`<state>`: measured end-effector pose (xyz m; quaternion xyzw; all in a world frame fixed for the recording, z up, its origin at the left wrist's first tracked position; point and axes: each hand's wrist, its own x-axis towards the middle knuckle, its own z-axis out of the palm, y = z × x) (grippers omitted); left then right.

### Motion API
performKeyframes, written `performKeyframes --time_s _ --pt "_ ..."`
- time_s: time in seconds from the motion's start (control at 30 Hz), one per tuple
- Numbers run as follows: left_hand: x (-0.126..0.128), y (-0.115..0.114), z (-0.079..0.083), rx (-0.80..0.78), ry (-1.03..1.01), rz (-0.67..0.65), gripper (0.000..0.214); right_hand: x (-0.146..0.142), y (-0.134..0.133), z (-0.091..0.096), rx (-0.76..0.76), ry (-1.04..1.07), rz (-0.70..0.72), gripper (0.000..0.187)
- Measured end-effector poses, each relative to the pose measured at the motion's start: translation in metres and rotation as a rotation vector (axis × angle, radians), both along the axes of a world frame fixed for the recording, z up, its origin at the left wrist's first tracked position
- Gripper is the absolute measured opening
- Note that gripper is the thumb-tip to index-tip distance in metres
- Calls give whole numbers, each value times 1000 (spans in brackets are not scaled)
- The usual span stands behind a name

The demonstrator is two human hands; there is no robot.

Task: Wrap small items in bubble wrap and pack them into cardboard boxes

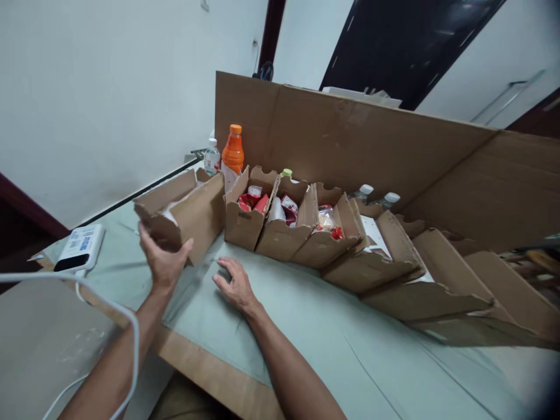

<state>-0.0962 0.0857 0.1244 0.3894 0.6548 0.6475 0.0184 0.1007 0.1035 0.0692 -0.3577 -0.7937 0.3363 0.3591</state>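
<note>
My left hand (163, 259) grips the near end of a brown cardboard box (186, 211), holding it slightly raised and tilted above the table's left part. My right hand (234, 284) lies flat on the pale green table surface (306, 326) just right of that box, fingers spread, holding nothing. To the right runs a row of open cardboard boxes (280, 224), the nearer ones holding red and white packets (254, 201).
An orange bottle (233, 153) and a small clear bottle (212, 156) stand behind the held box. A tall cardboard sheet (350, 140) walls off the back. A white power bank (81, 246) with a white cable (118, 309) lies at left. More flattened boxes (459, 291) stretch right.
</note>
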Motion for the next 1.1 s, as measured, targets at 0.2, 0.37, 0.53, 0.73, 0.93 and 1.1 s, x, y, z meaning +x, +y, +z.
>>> performKeyframes --time_s 0.2,0.37,0.53,0.73,0.93,1.1 --pt "24 64 -12 -181 166 -204 107 0 -1 -2 10 -5 -24 31" --pt "29 54 -22 -214 185 -261 86 0 -3 3 2 -19 -25 30" --pt "40 3 -29 -230 211 -302 71 -1 -3 7 -17 -50 -19 31" --pt "71 -91 -55 -344 219 -408 57 -10 -6 11 -59 -118 -41 24" --pt "86 -126 -37 -381 285 -480 63 -4 -19 19 -91 -176 -32 21" --pt "124 -121 -8 -321 222 -558 62 70 -88 22 -110 -160 158 23"
